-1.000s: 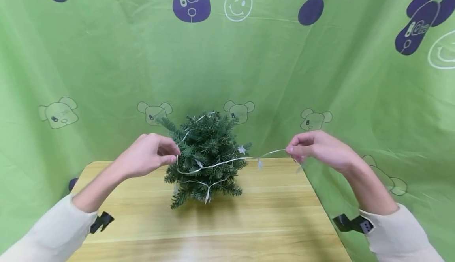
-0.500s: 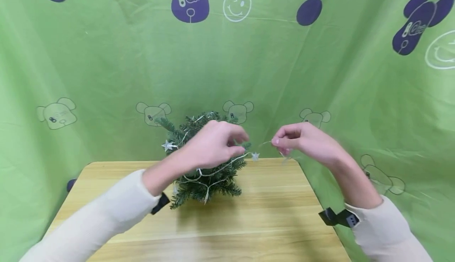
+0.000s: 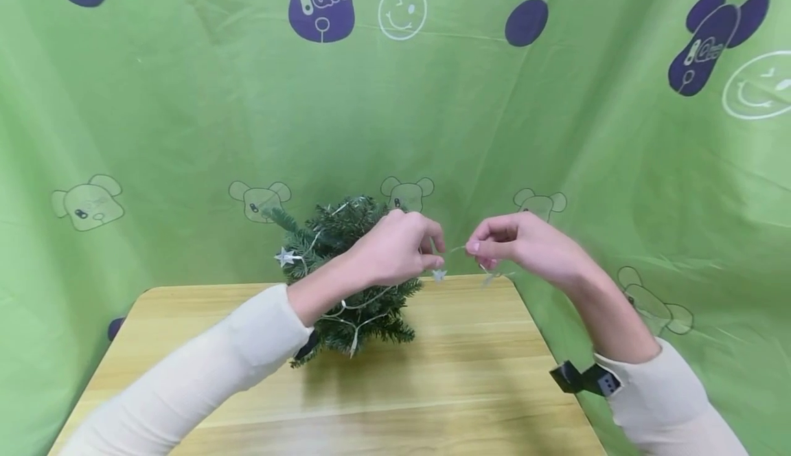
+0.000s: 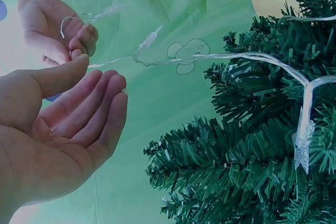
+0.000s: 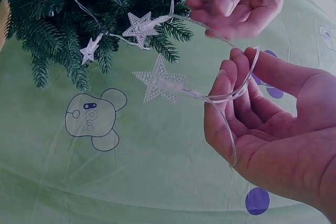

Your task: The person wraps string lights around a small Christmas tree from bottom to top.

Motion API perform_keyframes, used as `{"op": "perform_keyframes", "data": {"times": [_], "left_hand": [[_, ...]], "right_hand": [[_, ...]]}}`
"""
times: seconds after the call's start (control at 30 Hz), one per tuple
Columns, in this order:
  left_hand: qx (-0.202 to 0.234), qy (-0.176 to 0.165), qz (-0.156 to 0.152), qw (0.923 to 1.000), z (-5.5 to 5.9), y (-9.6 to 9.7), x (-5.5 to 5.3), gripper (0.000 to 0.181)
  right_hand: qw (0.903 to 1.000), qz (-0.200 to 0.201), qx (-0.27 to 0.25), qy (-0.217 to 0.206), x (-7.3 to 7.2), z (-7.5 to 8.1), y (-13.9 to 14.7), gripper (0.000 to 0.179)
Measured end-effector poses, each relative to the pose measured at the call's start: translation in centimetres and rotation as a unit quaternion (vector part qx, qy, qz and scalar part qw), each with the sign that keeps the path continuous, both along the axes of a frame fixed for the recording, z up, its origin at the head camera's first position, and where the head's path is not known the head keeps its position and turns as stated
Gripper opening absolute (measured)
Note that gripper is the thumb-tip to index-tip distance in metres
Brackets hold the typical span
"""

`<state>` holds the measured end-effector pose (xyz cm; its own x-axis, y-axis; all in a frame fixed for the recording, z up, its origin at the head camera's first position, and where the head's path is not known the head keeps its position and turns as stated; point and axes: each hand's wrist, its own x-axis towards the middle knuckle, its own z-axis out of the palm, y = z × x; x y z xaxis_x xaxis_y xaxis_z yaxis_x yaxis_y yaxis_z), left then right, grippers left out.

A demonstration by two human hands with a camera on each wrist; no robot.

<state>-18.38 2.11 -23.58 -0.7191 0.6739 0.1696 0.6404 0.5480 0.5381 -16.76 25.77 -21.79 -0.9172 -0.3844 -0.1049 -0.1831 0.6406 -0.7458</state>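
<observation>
A small artificial fir tree (image 3: 336, 226) stands on a wooden table (image 3: 445, 380), wound with a clear string of star lights (image 3: 285, 257). My left hand (image 3: 402, 250) reaches across the tree's right side. In the left wrist view it (image 4: 68, 129) lies open, its thumb tip touching the string (image 4: 236, 56). My right hand (image 3: 525, 246) is a little to the right and pinches the string's free end. In the right wrist view the wire hooks over its curled fingers (image 5: 231, 77), and a large star (image 5: 160, 82) hangs between the hand and the tree (image 5: 52, 9).
A green printed cloth (image 3: 185, 112) hangs close behind and on both sides of the table. The tree stands near the table's far edge, and the table's right edge (image 3: 556, 373) runs under my right forearm.
My left hand has let go of the string at the tree's left side and crossed to its right, close to my right hand. My right hand has moved a little left.
</observation>
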Motion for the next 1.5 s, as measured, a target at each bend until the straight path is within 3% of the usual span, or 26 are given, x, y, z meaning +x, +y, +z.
{"op": "perform_keyframes", "data": {"times": [0.2,0.7,0.93,1.17,1.5], "left_hand": [[-0.004,0.003,-0.006,1.0,0.0,0.2,-0.2,0.005],[-0.008,0.003,0.017,0.9998,1.7,-1.5,-0.9,0.007],[0.006,0.021,-0.006,0.9997,2.7,-1.6,0.1,0.01],[0.036,-0.035,-0.043,0.9978,3.5,-1.0,1.7,0.006],[0.054,-0.061,-0.057,0.995,4.6,-0.2,3.0,0.007]], "right_hand": [[1.0,0.009,-0.001,0.003,0.0,0.1,-0.2,0.022],[0.998,0.055,0.01,-0.028,0.1,-0.1,0.9,0.018],[0.9967,0.077,0.013,-0.021,0.0,0.2,1.6,0.016],[0.9965,0.075,0.026,-0.024,0.2,0.3,2.1,0.016],[0.9957,0.083,0.025,-0.031,0.6,0.3,2.6,0.017]]}}
